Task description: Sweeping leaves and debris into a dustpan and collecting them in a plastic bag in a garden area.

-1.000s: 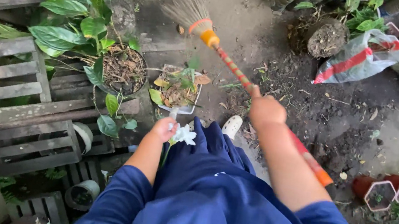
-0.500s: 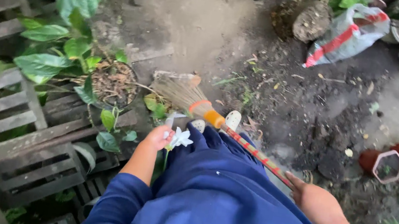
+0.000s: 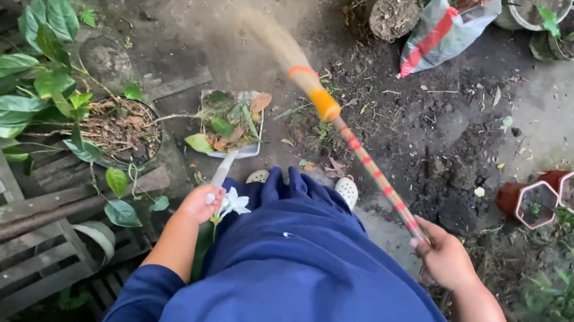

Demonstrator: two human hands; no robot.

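Over dark soil, red-and-yellow striped broom [image 3: 352, 145], bristles blurred, in closed right hand [image 3: 446, 255].

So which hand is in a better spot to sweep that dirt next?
Probably the right hand. Its grip is shut on the striped handle of the broom, whose bristles are out over the soil. The left hand is busy holding a white flower.

Broom [image 3: 327, 106] lies between leafy pot [image 3: 123, 129] and sack [image 3: 446, 21].
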